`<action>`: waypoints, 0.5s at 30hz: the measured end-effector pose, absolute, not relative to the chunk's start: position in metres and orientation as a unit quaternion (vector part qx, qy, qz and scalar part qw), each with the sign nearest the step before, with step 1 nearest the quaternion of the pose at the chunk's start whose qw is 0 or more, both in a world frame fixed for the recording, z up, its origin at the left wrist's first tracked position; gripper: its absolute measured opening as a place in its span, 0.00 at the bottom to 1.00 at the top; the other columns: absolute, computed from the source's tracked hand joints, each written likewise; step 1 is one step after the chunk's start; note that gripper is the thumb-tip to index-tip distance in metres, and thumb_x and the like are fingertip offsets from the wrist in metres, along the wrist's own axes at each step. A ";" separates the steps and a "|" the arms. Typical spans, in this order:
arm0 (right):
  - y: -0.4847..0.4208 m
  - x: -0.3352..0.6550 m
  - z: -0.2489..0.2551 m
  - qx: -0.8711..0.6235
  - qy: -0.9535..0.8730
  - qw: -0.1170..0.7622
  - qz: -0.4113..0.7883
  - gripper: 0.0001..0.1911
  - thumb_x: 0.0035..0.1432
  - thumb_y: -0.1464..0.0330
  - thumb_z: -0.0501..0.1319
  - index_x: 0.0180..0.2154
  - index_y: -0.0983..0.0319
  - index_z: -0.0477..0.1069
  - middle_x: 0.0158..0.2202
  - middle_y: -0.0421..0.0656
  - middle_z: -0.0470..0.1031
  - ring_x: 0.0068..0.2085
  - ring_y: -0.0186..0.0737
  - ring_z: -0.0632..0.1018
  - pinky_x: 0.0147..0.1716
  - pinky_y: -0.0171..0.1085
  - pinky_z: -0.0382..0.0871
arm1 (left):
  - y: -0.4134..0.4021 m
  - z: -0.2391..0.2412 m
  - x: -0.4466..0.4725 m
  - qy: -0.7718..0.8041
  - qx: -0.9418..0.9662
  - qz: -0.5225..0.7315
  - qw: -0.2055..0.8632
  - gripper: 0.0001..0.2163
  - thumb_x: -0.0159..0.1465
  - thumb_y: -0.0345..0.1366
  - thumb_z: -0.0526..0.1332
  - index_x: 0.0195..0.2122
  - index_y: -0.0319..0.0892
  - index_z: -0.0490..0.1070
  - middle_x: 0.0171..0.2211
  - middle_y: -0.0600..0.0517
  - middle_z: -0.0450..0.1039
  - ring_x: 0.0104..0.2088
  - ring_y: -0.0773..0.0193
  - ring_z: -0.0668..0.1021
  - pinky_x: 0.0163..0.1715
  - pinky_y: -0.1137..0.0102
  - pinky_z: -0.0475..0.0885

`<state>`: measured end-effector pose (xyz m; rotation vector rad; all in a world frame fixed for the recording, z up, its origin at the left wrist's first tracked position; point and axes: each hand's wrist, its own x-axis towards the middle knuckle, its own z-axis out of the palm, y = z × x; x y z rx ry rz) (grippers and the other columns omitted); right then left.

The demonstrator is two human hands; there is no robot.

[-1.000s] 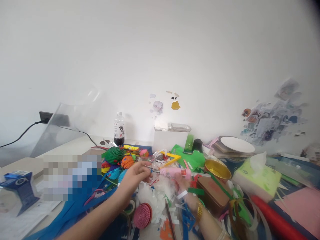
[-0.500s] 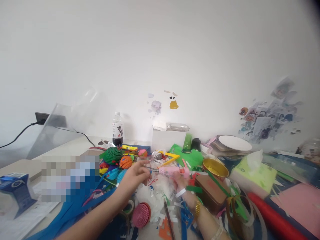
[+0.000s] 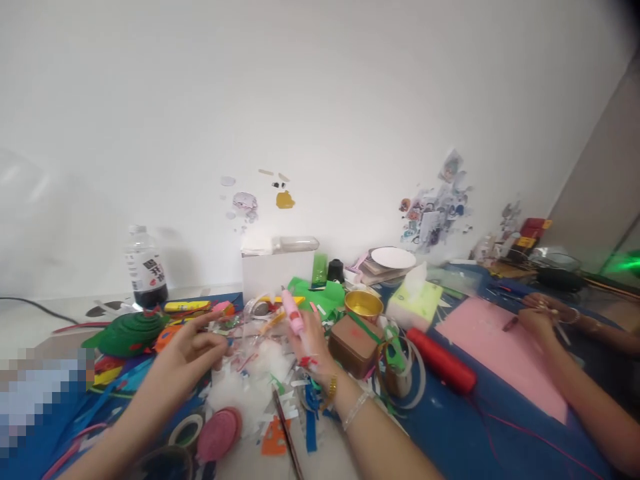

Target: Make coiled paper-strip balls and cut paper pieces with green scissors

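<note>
My right hand (image 3: 311,337) is wrapped round a pink pen-shaped tool (image 3: 293,312), held upright and tilted, its narrow tip pointing up toward the wall. To the left, my left hand (image 3: 193,347) hovers over the clutter, fingers loosely spread and nothing visible in them. Between and below the hands lie white fluffy stuffing (image 3: 235,387) and paper scraps. A dark pencil-like stick (image 3: 286,427) lies in front, by an orange scrap (image 3: 275,437). A pink ribbed disc (image 3: 218,435) sits near a tape roll (image 3: 186,432). Green (image 3: 131,333) ribbed paper shapes are beside my left hand.
A bottle (image 3: 146,270) and a white box (image 3: 270,273) stand by the wall. Rightward are a gold bowl (image 3: 364,305), a brown tin (image 3: 354,343), a tissue box (image 3: 414,300), a red roll (image 3: 443,363) and pink paper (image 3: 493,353). Another person's hands (image 3: 543,317) work at far right.
The view has turned right, bringing another person's arms into sight. The pink tool has swung from level to upright in my right hand. My left hand has come away from its tip.
</note>
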<state>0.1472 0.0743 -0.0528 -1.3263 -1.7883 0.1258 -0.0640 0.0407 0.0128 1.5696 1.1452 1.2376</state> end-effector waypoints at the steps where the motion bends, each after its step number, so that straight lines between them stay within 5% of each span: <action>1: 0.077 0.147 -0.051 -0.536 -0.724 0.433 0.040 0.12 0.60 0.67 0.56 0.45 0.63 0.66 0.45 0.45 0.69 0.46 0.43 0.71 0.46 0.48 0.64 | 0.039 0.016 -0.065 0.458 0.620 0.494 0.403 0.29 0.48 0.47 0.62 0.49 0.43 0.56 0.20 0.59 0.68 0.21 0.66 0.68 0.23 0.72 0.63; 11: 0.084 0.148 -0.057 -0.552 -0.737 0.387 0.053 0.25 0.50 0.69 0.62 0.51 0.64 0.61 0.49 0.51 0.66 0.51 0.49 0.64 0.52 0.49 0.54 | 0.024 0.032 -0.066 0.472 0.602 0.521 0.380 0.24 0.48 0.42 0.62 0.46 0.44 0.61 0.20 0.59 0.70 0.23 0.67 0.71 0.26 0.72 0.66; 15: 0.077 0.152 -0.047 -0.550 -0.722 0.415 0.064 0.22 0.49 0.73 0.61 0.48 0.65 0.65 0.48 0.52 0.67 0.53 0.50 0.62 0.52 0.49 0.52 | 0.025 0.023 -0.076 0.438 0.613 0.525 0.397 0.24 0.49 0.40 0.62 0.47 0.43 0.58 0.19 0.60 0.69 0.21 0.67 0.70 0.25 0.71 0.65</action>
